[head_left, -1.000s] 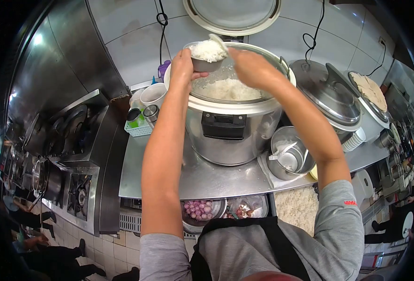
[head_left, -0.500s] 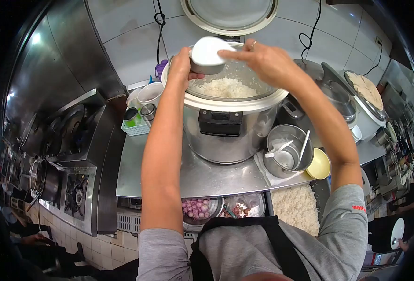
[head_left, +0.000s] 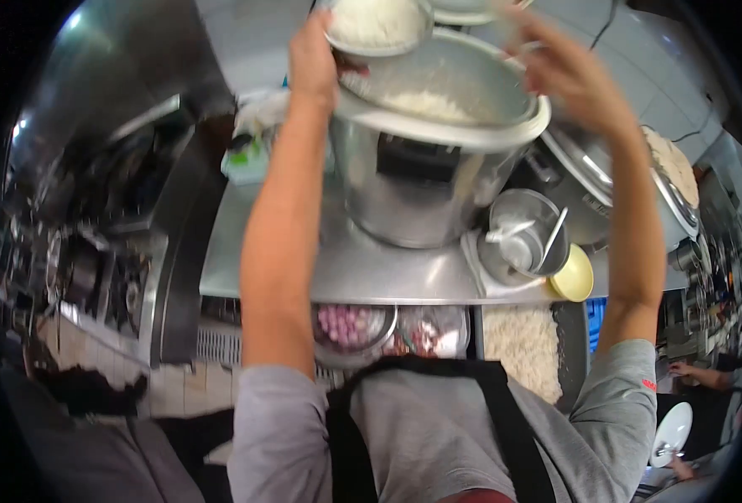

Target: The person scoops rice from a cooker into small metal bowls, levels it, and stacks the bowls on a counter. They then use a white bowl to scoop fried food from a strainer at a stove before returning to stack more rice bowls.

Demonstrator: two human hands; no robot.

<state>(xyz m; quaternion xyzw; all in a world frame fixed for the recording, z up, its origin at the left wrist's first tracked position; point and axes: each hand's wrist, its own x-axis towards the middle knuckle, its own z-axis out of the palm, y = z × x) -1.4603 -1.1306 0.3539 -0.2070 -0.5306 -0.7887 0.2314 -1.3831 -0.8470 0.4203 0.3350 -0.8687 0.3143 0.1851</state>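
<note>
My left hand (head_left: 314, 63) grips a round metal bowl (head_left: 379, 49) filled with white rice, held over the left rim of the large rice cooker (head_left: 421, 189). Cooked rice (head_left: 428, 105) shows inside the cooker pot. My right hand (head_left: 559, 71) is raised above the cooker's right rim, smeared by motion, and whatever its fingers hold cannot be made out. Part of the cooker's lid (head_left: 463, 12) shows at the top edge.
On the steel counter (head_left: 304, 277) stand a metal pot (head_left: 518, 261) with white utensils and a yellow bowl (head_left: 574, 275). Below are shallots (head_left: 344, 325) and a rice tray (head_left: 522, 348). A person's hand holds a white plate (head_left: 671, 432) at lower right.
The bowl has shifted up, and the white paddle no longer covers it, so its rice shows. My right hand has moved right, away from the bowl. The camera view has shifted.
</note>
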